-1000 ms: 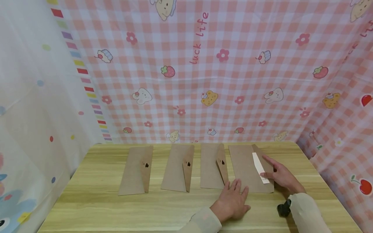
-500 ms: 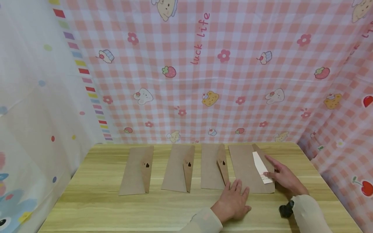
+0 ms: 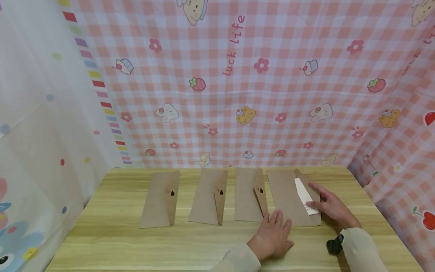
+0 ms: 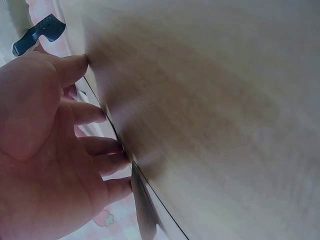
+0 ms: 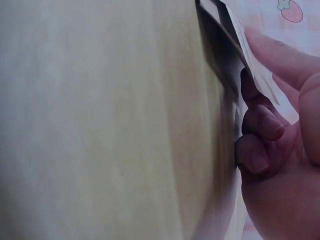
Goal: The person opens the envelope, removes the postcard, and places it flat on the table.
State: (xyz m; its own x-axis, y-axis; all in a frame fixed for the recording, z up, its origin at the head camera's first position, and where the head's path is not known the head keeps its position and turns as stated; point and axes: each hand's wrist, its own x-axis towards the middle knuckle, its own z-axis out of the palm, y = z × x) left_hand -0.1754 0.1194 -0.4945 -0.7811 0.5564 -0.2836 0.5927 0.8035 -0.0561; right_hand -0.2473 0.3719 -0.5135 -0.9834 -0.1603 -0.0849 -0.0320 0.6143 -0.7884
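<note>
White strip (image 3: pixel 301 189) — right hand (image 3: pixel 334 207) pinches its near end, left hand (image 3: pixel 272 236) nearby.

In the head view, the table (image 3: pixel 112 243) spans the lower frame, before the curtain (image 3: pixel 217 98). Four envelopes (image 3: pixel 154 202) lie on it in a row, from left of centre rightward. The paper strip (image 3: pixel 303 192) is over the rightmost, the right hand (image 3: pixel 334 207) at its lower right; the left hand (image 3: pixel 273 235) rests below the gap between the two rightmost envelopes.
</note>
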